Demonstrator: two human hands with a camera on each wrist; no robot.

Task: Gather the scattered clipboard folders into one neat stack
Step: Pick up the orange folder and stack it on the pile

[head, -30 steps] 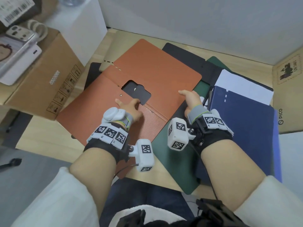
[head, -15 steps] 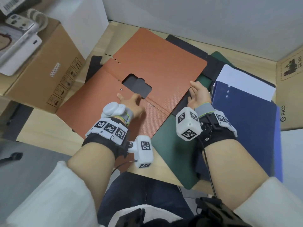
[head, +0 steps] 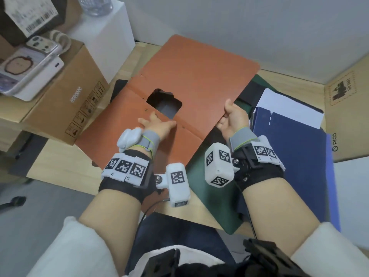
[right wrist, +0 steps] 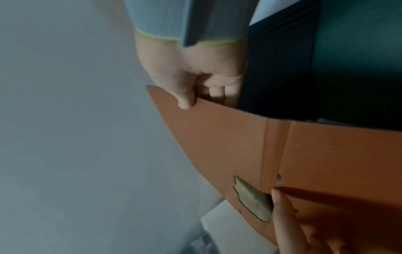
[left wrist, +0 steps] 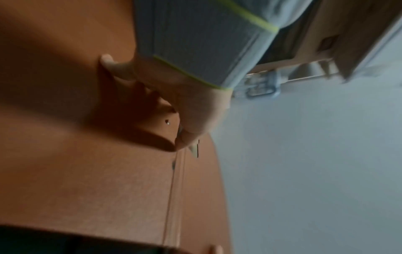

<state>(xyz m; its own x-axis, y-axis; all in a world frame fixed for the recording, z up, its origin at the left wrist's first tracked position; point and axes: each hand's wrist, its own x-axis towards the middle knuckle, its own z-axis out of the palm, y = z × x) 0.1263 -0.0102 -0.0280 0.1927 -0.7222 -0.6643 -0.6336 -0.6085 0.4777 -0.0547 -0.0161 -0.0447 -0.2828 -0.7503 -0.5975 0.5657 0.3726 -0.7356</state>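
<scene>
- The orange folder (head: 191, 80) lies opened out on the wooden desk (head: 60, 166), its far flap tilted up off the pile.
- The right hand (head: 232, 116) pinches that flap's right edge, thumb (right wrist: 185, 99) on top and fingers curled beneath.
- The left hand (head: 157, 125) rests flat, fingers spread, on the spine crease beside the clip cut-out (head: 164, 102).
- A green folder (head: 215, 208) lies under the orange one's right side, with a blue folder (head: 295, 156) just beside it carrying white paper (head: 289, 106).
- Cardboard boxes (head: 65, 92) stand at the left.
</scene>
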